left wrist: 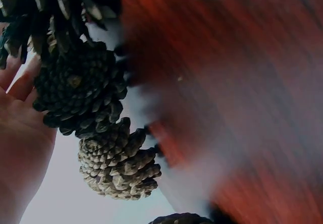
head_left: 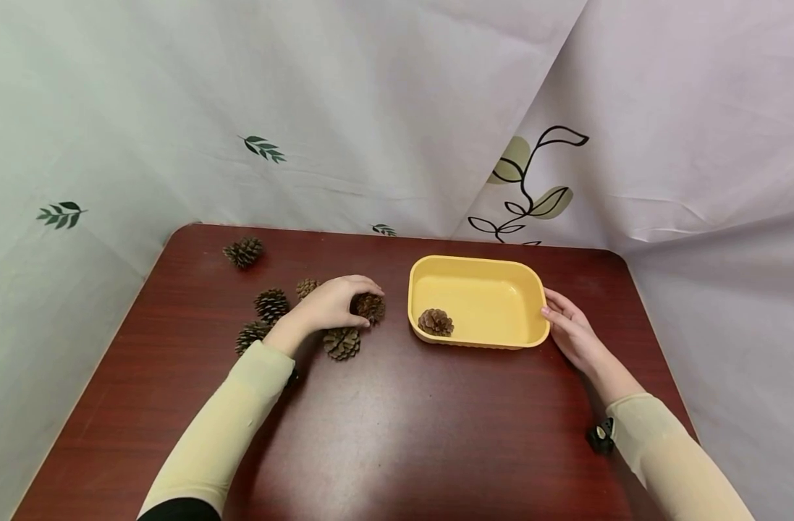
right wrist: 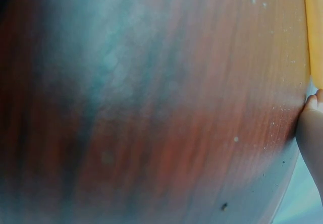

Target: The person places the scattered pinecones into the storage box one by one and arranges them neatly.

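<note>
My left hand (head_left: 334,304) curves round a brown pine cone (head_left: 370,308), thumb on the near side and fingers over the far side. Just below that hand lies another pine cone (head_left: 341,344). A yellow plastic basin (head_left: 481,344) stands to the right with one pine cone (head_left: 436,323) in its near left corner. My right hand (head_left: 574,333) grips the basin's right end, thumb at the rim. In the left wrist view, pine cones (left wrist: 81,88) stand close beside the palm. The right wrist view catches only part of the right hand (right wrist: 314,113) against the yellow wall.
More pine cones (head_left: 271,305) lie left of the left forearm, partly covered by it. One pine cone (head_left: 243,252) sits apart near the back left corner of the dark red table (head_left: 397,427). A leaf-printed white cloth (head_left: 370,145) hangs behind the table.
</note>
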